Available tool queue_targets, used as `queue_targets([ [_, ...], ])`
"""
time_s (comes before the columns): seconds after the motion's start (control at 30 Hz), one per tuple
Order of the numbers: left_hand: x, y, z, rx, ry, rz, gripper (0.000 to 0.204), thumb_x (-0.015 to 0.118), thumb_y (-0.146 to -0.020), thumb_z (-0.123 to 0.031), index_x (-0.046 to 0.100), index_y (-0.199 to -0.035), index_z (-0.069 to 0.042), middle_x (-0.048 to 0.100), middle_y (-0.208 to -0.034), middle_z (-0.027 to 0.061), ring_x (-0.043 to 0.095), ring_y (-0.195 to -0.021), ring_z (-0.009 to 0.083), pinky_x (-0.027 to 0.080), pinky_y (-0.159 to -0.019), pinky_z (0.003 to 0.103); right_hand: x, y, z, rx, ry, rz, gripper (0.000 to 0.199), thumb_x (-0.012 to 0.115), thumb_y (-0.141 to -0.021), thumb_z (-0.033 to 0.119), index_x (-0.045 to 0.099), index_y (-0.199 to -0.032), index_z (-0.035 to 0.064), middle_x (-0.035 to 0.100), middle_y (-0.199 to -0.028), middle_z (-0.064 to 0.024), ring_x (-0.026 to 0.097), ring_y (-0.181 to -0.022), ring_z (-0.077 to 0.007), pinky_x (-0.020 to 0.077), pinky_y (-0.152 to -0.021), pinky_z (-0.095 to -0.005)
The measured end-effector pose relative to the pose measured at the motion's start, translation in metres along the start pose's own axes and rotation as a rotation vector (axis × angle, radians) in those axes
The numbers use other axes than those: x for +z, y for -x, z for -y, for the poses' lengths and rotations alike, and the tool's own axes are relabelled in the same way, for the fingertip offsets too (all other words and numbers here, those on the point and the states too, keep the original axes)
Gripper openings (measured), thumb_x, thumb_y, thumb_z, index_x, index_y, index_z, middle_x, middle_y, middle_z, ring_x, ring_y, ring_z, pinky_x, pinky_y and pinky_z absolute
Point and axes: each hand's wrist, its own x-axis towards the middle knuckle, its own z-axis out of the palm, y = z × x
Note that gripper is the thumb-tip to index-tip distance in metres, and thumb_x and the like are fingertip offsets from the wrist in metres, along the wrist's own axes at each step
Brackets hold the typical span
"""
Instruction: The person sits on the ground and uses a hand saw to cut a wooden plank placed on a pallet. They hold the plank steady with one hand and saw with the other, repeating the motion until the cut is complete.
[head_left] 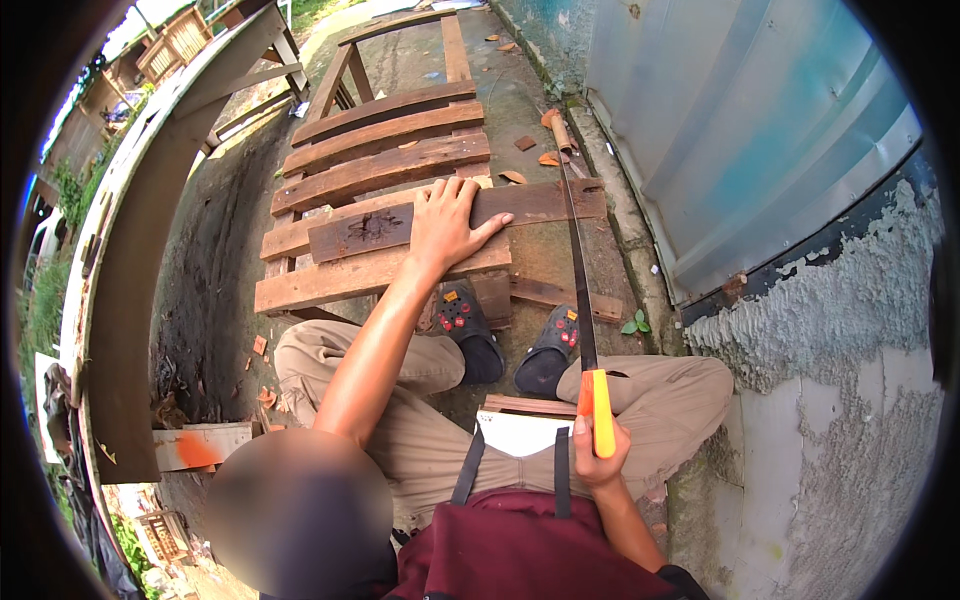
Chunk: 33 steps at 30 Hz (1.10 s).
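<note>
Left hand (445, 225): palm down, fingers a little apart, thumb out to the right, spread over a dark plank (535, 204) rather than wrapped round it. Right hand (600, 462): closed about the yellow-and-orange handle of a handsaw (581, 270), blade pointing away from the body.

Plank lies crosswise on the near end of a slatted wooden frame (380, 280); its right end juts past the frame's edge. Blade crosses that overhang; cannot tell whether the teeth bite.

Room: bare concrete floor (545, 250) under the overhang, then a narrow strip between plank end and metal wall (730, 140). Wall bounds the right side. Near side tight: bent knees either side, right knee close by the saw handle.

Counts: one saw; one plank under the hand; five slats in the frame's near group, one crossbar at its far end; two dark clogs (465, 310); one lower board (550, 292) beneath the blade.
</note>
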Motion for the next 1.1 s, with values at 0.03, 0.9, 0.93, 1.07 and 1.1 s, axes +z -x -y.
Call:
queue_targets([
  [0.03,-0.003,-0.004,-0.005,-0.049,0.005,0.061,0.064,0.062,-0.089,-0.065,0.063,-0.111,-0.004,0.061,-0.106,0.0125,0.056,-0.105,0.0303,0.041,-0.089,0.046,0.003,0.001,0.003,0.015,-0.031,-0.008,0.016,0.068,-0.09,0.008,0.059,-0.078,-0.0005,0.056,-0.058,-0.0085,0.056,-0.047,-0.0213,0.0434,-0.048,-0.0344],
  [0.9,0.03,-0.075,-0.027,-0.065,0.022,0.347,0.062,0.036,-0.105,-0.034,0.07,-0.067,0.001,0.066,-0.068,0.0256,0.065,-0.073,0.0426,0.044,-0.097,0.049,0.022,-0.042,-0.064,-0.002,0.042,-0.143,0.012,0.065,-0.087,0.004,0.065,-0.08,-0.0044,0.054,-0.056,-0.0093,0.056,-0.045,-0.0208,0.0435,-0.048,-0.0338],
  [0.93,0.032,-0.074,-0.028,-0.056,0.018,0.354,0.061,0.036,-0.104,-0.033,0.069,-0.067,0.001,0.066,-0.068,0.0252,0.065,-0.073,0.0423,0.043,-0.098,0.05,0.024,-0.059,-0.06,0.026,0.037,-0.166,0.015,0.067,-0.086,0.004,0.063,-0.073,-0.0021,0.054,-0.054,-0.0103,0.056,-0.043,-0.0231,0.0434,-0.046,-0.0355],
  [1.07,0.041,-0.073,-0.022,-0.046,0.028,0.294,0.057,0.04,-0.1,-0.032,0.071,-0.066,0.002,0.068,-0.071,0.0266,0.067,-0.075,0.0422,0.042,-0.094,0.053,0.043,-0.133,-0.025,0.044,-0.041,-0.173,0.015,0.066,-0.088,0.005,0.062,-0.075,-0.0012,0.055,-0.056,-0.01,0.055,-0.045,-0.0244,0.0407,-0.045,-0.036],
  [1.1,0.041,-0.075,-0.023,-0.058,0.021,0.294,0.057,0.041,-0.099,-0.032,0.071,-0.066,0.002,0.068,-0.072,0.0271,0.067,-0.076,0.0425,0.042,-0.094,0.053,0.045,-0.137,-0.024,0.055,-0.065,-0.172,0.015,0.066,-0.088,0.005,0.062,-0.075,-0.0013,0.055,-0.057,-0.0107,0.056,-0.046,-0.0257,0.0411,-0.046,-0.0364],
])
